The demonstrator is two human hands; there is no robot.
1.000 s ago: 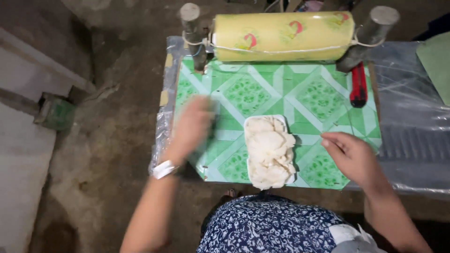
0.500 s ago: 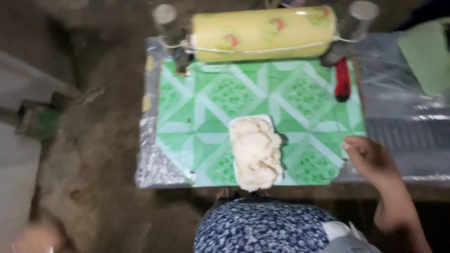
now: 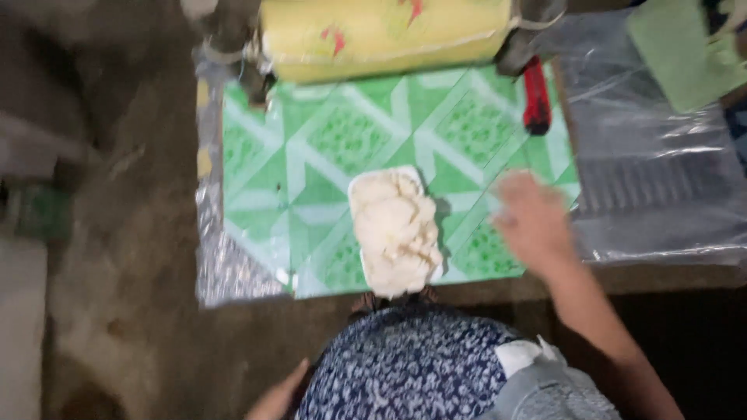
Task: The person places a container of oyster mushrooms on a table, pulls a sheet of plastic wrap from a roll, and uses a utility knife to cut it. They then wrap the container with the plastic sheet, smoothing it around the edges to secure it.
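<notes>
a: how many hands do you count?

b: two. the right hand [image 3: 533, 222] hovers over the green patterned mat [image 3: 311, 163], at about four o'clock from the middle of the mat. it is blurred, the fingers look loosely spread and hold nothing. the left hand [image 3: 278, 397] is down at the bottom edge of the view, at seven o'clock, beside the blue flowered lap [image 3: 405, 365]; only part of it shows, so i cannot tell how its fingers stand.

a: and the dough?

b: one pale lumpy slab of dough [image 3: 395, 232], lying lengthwise on the near half of the mat, its near end at the table edge at six o'clock. the right hand is just beside it, at three o'clock from it, not touching.

a: what else is on the table?

b: one yellow roller [image 3: 381, 35] across the far edge at twelve o'clock. one red-handled tool [image 3: 535, 97] at one o'clock, on the mat's right border. one sheet of clear plastic [image 3: 654, 155] covers the table at three o'clock, and one folded green cloth [image 3: 685, 50] lies on it at two o'clock.
</notes>
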